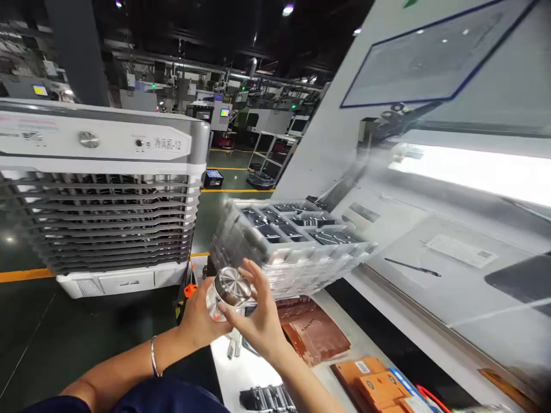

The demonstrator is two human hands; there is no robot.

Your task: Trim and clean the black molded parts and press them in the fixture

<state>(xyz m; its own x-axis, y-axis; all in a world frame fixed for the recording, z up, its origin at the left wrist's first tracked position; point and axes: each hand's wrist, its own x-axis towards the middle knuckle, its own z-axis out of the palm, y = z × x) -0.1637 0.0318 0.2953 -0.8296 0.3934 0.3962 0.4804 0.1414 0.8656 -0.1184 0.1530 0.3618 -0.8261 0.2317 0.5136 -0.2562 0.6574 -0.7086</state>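
Both hands hold a clear glass bottle (212, 304) with a shiny metal lid (233, 285), tilted in front of the body. My left hand (198, 318) is wrapped round the clear body; a silver bangle sits on that wrist. The thumb and fingers of my right hand (260, 315) are curled about the lid's side. Whatever is inside the bottle is mostly hidden, with a small reddish spot showing near its base. Beyond the hands stands a stack of clear plastic trays (275, 255) with dark parts in its compartments.
A large air cooler (99, 215) stands at left. On the white table lie brown plastic sheets (314, 332), orange folders (374, 384) and a row of dark metallic parts (267, 397). A pen (413, 267) rests under the bright lamp (469, 172) on the right. Machines fill the background.
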